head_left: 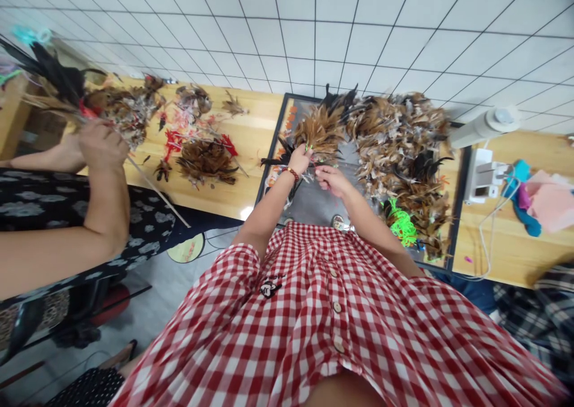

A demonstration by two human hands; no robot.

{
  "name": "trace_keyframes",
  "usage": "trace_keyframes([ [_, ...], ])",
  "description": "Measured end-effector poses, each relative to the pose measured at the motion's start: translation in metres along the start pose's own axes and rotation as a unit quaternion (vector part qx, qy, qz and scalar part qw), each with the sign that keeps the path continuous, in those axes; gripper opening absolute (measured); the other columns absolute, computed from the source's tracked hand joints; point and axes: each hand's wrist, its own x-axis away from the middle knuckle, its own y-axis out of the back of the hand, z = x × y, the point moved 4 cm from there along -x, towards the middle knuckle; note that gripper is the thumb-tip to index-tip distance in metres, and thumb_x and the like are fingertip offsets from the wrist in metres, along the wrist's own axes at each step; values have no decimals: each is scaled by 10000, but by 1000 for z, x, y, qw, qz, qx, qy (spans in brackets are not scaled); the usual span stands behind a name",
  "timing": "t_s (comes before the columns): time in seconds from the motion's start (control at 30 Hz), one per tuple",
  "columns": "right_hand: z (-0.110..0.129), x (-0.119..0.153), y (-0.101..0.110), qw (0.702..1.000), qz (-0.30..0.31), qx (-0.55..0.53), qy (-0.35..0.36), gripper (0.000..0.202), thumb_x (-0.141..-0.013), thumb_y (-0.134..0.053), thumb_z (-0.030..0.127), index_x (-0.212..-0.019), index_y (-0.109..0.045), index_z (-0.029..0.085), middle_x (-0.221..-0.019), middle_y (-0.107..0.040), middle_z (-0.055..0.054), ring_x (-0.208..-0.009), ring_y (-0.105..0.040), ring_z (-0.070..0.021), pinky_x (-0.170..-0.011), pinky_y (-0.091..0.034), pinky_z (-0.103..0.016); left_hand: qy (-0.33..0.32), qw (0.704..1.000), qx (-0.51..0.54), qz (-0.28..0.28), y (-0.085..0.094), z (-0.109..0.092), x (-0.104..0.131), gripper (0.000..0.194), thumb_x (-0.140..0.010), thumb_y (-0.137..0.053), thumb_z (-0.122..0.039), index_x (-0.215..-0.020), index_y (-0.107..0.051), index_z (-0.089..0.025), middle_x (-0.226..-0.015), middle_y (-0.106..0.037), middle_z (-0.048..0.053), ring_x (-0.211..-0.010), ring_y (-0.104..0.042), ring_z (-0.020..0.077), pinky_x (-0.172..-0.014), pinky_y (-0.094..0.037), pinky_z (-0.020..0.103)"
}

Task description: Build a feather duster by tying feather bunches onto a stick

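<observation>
My left hand [300, 159], with a beaded bracelet at its wrist, is closed at the base of a bundle of brown feathers [321, 131]. A bit of bright green shows at its fingertips. Just to the right, my right hand [334, 180] has its thumb and fingers pinched together; a thin reddish strand seems to be at the fingertips, too small to make out. Both hands are over a dark grey, black-edged board [309, 199]. A large heap of brown, white and black feathers [385, 133] lies on its right part, with a tangle of bright green cords [402, 223] near the front.
At left, a co-worker's hand [102, 144] grips a thin stick with black feathers [60, 75]. More feather bundles [206, 161] and red strips lie on the wooden table [255, 120]. On the right are a white bottle [484, 126], a white power adapter [483, 177] and coloured cloths [549, 198].
</observation>
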Motion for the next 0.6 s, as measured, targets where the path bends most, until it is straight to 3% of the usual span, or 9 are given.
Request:
trace_keyframes([
  [0.07,15,10,16,993,-34,97,60,288,-817,-717,471,-856,-650,193,-594,-498,50,-551,-412,-104,-574,-364,-230,-42,992,-113,24,7,-3,0,119,-863,-659,-144,-781,-578,-174,-725,-605,21,-735,-596,161,-759,-454,268],
  [0.13,39,17,33,960,-56,229,149,257,-832,-684,429,-800,-698,173,-613,-561,25,-592,-445,-110,-609,-361,-240,-61,972,-208,85,8,-6,5,190,-842,-648,-109,-704,-540,-185,-689,-595,26,-745,-596,177,-793,-451,278],
  [0.27,78,20,50,885,35,404,230,229,-849,-652,364,-808,-768,171,-694,-690,-20,-667,-567,-147,-697,-409,-277,-49,916,-307,253,0,-8,25,262,-812,-643,-106,-617,-493,-198,-595,-568,0,-631,-546,149,-719,-432,255],
  [0.37,89,10,49,857,91,440,254,222,-850,-655,361,-823,-791,187,-836,-768,-51,-791,-658,-188,-789,-450,-307,-11,874,-315,371,-11,-11,43,211,-774,-654,-138,-601,-544,-188,-593,-611,10,-633,-562,150,-698,-428,247],
  [0.47,80,-10,47,870,127,424,219,311,-816,-687,475,-829,-803,187,-878,-784,-64,-850,-682,-209,-834,-471,-328,27,864,-287,413,-16,-16,55,81,-735,-682,-175,-659,-656,-166,-607,-633,30,-671,-591,167,-690,-439,256],
  [0.53,66,-14,52,896,149,391,147,441,-740,-717,601,-804,-796,172,-838,-774,-70,-829,-680,-217,-843,-488,-347,37,867,-277,413,-15,-20,60,53,-740,-691,-199,-716,-702,-153,-597,-620,29,-654,-585,158,-656,-437,251],
  [0.6,47,1,66,922,167,345,55,546,-642,-737,702,-767,-780,172,-799,-760,-77,-800,-678,-237,-845,-516,-384,45,872,-260,413,-11,-23,65,80,-751,-709,-229,-767,-715,-151,-576,-594,15,-594,-551,133,-599,-419,233],
])
